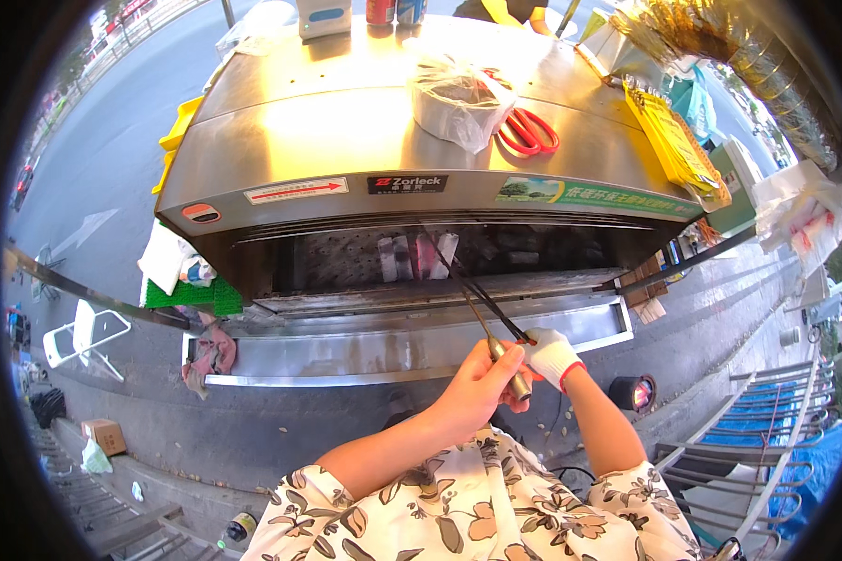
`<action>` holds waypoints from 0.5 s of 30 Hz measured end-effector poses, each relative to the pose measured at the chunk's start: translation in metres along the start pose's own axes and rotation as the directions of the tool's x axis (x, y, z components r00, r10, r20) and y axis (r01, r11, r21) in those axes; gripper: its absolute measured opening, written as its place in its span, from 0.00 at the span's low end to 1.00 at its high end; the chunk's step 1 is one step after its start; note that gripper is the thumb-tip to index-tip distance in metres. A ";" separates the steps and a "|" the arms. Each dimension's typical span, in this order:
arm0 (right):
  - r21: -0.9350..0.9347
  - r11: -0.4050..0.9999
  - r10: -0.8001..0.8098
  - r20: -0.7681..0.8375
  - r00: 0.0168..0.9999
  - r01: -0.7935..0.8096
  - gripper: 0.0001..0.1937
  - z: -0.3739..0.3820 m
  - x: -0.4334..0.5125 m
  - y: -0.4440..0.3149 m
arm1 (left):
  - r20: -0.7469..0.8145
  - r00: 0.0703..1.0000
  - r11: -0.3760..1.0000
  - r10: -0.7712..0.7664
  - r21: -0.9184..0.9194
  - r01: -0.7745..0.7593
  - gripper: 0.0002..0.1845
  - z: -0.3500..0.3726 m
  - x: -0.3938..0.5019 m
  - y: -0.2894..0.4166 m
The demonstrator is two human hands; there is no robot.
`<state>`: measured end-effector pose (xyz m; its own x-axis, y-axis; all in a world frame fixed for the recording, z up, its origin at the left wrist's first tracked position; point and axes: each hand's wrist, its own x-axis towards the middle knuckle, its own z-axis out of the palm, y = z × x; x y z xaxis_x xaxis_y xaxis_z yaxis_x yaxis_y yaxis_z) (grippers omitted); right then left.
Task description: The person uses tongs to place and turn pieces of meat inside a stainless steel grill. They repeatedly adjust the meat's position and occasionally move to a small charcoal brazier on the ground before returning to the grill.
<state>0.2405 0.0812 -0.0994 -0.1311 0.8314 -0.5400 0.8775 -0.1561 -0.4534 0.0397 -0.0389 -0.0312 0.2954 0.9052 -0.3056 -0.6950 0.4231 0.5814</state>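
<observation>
My bare left hand (pixel 483 386) is closed around the metal handle of a thin rod tool (pixel 498 345), which points up toward the grill. Beside it, my right hand (pixel 551 356) wears a white knit glove with a red cuff. It grips long dark metal tongs (pixel 488 303) whose far ends reach into the opening of a stainless-steel grill (pixel 217 165). Several charcoal blocks with ashy surfaces lie on the perforated firebed (pixel 337 256). One block (pixel 426 254) glows pinkish red near the tong tips; whether the tips touch it cannot be told.
A metal drip tray (pixel 407 357) runs along the grill's front, with a rag (pixel 212 354) at its left end. On top stand a bagged bowl (pixel 452 105) and red-handled scissors (pixel 530 133). A round container with glowing contents (pixel 633 393) is on the ground at right.
</observation>
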 end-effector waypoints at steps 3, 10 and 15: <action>-0.032 0.997 -0.077 -0.029 0.997 0.076 0.19 0.001 0.002 0.010 | -0.024 1.000 1.000 0.001 0.002 -0.001 0.14 -0.002 0.001 -0.006; -0.146 0.987 -0.064 -0.023 0.998 0.060 0.22 -0.034 0.022 0.024 | -0.117 0.991 0.998 0.064 0.024 -0.062 0.15 0.013 0.007 -0.014; -0.290 0.955 -0.077 -0.041 0.996 0.061 0.21 -0.060 0.038 0.026 | -0.171 0.979 0.994 0.108 0.005 -0.109 0.14 0.019 0.008 -0.018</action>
<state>0.2860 0.1407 -0.0884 -0.1788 0.8623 -0.4738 0.9638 0.0567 -0.2606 0.0671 -0.0385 -0.0293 0.1024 0.9253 -0.3651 -0.7199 0.3223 0.6148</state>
